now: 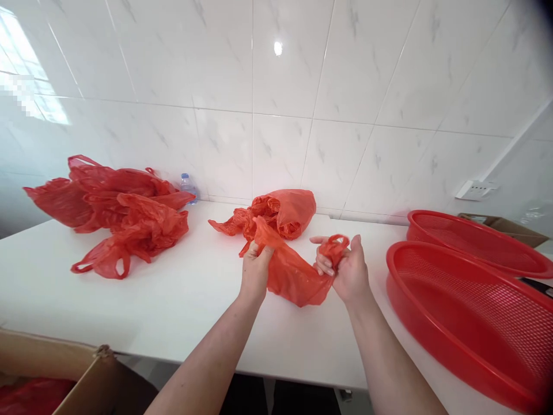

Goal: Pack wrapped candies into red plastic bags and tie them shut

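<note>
A thin red plastic bag [298, 274] is stretched between my two hands above the white table. My left hand [256, 271] pinches its left end between thumb and fingers. On the right, the bag's handles are gathered in my right hand [349, 268]; a loop stands up between thumb and fingers, and the index finger points out to the left. Just behind the held bag lies a small heap of crumpled red bags [285, 210]. A bigger heap of red plastic bags [125, 202] lies to the left, away from both hands.
Two red mesh baskets stand on the right, the nearer basket [458, 323] large and oval. A clear bottle [188, 187] stands by the tiled wall. A cardboard box [97, 374] with red plastic inside sits at the lower left, below the table [181, 323]. A socket [475, 190] is on the wall.
</note>
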